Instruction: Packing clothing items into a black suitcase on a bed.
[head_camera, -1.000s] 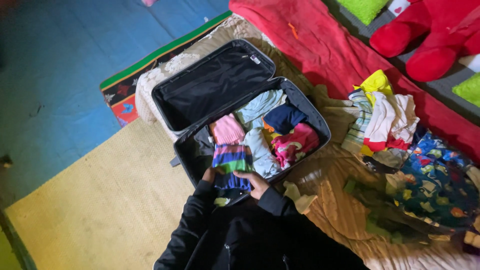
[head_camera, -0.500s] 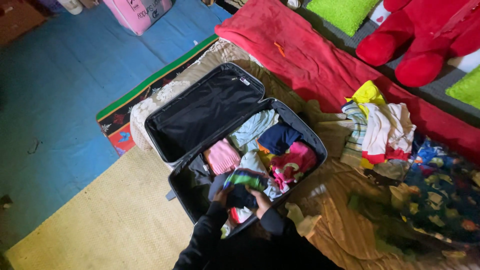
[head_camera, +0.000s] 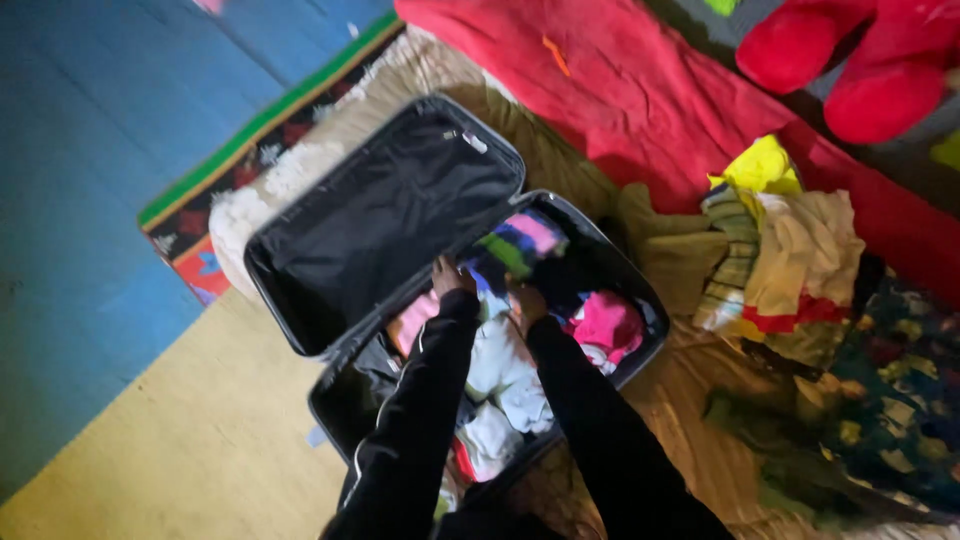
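**A bedroom floor in a home**

Beyond the hands, a red blanket (head_camera: 640, 90) and red plush toy (head_camera: 860, 70) lie. To their right is a heap of clothes (head_camera: 770, 250); to their left, woven mats (head_camera: 190, 450) on blue flooring (head_camera: 90, 150).

A single head-worn camera looks steeply down from above the person, past both black sleeves, at an open dark fabric suitcase (head_camera: 390, 215) lying on the floor. The hands, left hand (head_camera: 452, 274) and right hand (head_camera: 525, 298), sit near the frame's centre, at arm's length. The frame is tilted and somewhat blurred, probably from head motion. Beyond the hands a red blanket (head_camera: 620, 90) fills the top edge.
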